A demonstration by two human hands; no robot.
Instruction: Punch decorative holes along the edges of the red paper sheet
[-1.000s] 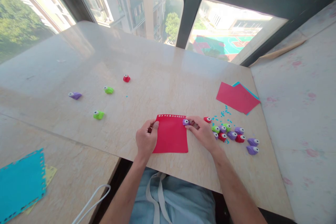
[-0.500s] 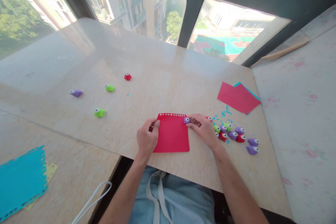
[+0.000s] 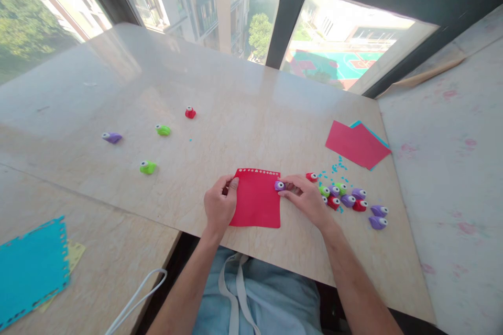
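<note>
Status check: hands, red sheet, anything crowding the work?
Left hand pins red sheet. Right hand grips purple punch at its right edge. Spare punches beside right hand.

We saw a red sheet [image 3: 255, 201] with a row of pale punched holes along its top edge, a purple punch [image 3: 279, 185] at its right edge, a beige marbled worktop [image 3: 236, 110], and a turquoise sheet [image 3: 29, 267] with punched borders at lower left.
</note>
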